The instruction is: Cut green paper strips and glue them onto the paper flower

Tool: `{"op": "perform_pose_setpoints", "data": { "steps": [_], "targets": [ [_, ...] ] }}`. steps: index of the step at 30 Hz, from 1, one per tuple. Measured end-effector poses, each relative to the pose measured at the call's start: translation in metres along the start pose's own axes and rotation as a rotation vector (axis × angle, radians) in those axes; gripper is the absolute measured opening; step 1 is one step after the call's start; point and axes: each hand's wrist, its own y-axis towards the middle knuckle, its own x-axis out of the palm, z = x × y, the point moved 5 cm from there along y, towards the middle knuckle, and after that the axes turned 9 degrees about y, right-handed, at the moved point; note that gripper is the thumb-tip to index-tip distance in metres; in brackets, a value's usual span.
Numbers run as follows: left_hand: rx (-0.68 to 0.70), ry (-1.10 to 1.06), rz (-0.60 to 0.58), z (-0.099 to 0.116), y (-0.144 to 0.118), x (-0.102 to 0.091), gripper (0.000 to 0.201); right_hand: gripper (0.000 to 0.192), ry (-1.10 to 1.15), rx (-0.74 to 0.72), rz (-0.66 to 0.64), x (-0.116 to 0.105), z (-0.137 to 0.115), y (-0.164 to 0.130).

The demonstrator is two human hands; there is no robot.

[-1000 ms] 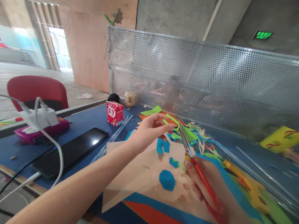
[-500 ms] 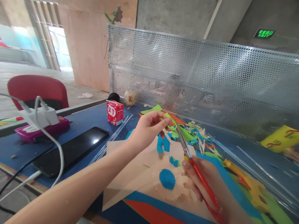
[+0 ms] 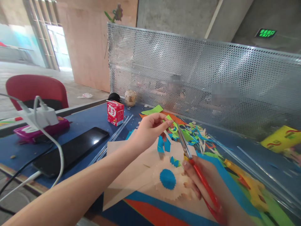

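My left hand [image 3: 155, 125] pinches a small piece of light green paper [image 3: 169, 118] between thumb and fingers. Wrapped around red-handled scissors [image 3: 204, 179] is my right hand [image 3: 199, 175]; the blades point up and away, their tips at the green paper. Beneath both hands lies a sheet of beige paper [image 3: 127, 175]. On it are a blue disc with a jagged edge [image 3: 167, 179], inside a larger pale toothed shape [image 3: 172, 194], and small blue cut pieces [image 3: 164, 144].
Paper scraps [image 3: 199, 135] pile behind the scissors. A yellow glue gun [image 3: 251, 188] and clear sticks [image 3: 256, 166] lie to the right. A phone [image 3: 72, 150], purple power strip [image 3: 42, 128] and red drink carton [image 3: 115, 113] stand left. A perforated metal screen [image 3: 199, 69] rises behind the table.
The view has shifted very slightly. Both hands keep nearly the same place, with the scissor blades still at the green paper.
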Motion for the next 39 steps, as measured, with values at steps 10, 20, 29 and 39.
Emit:
{"op": "perform_pose_setpoints", "data": {
  "steps": [10,20,29,39],
  "targets": [
    [-0.016,0.028,-0.002,-0.010,0.004,-0.001,0.008,0.048,0.060,0.100,0.009,-0.003,0.009,0.008],
    [0.021,0.212,0.025,-0.017,-0.005,0.006,0.012,0.036,0.253,0.030,0.088,-0.007,0.003,0.020],
    [0.026,0.304,-0.118,-0.035,-0.018,0.030,0.014,0.031,0.377,-0.079,0.185,-0.011,0.003,0.026],
    [-0.076,0.269,-0.165,-0.036,-0.020,0.033,0.014,0.020,0.316,-0.040,0.214,-0.015,0.002,0.024]
  ]
}}
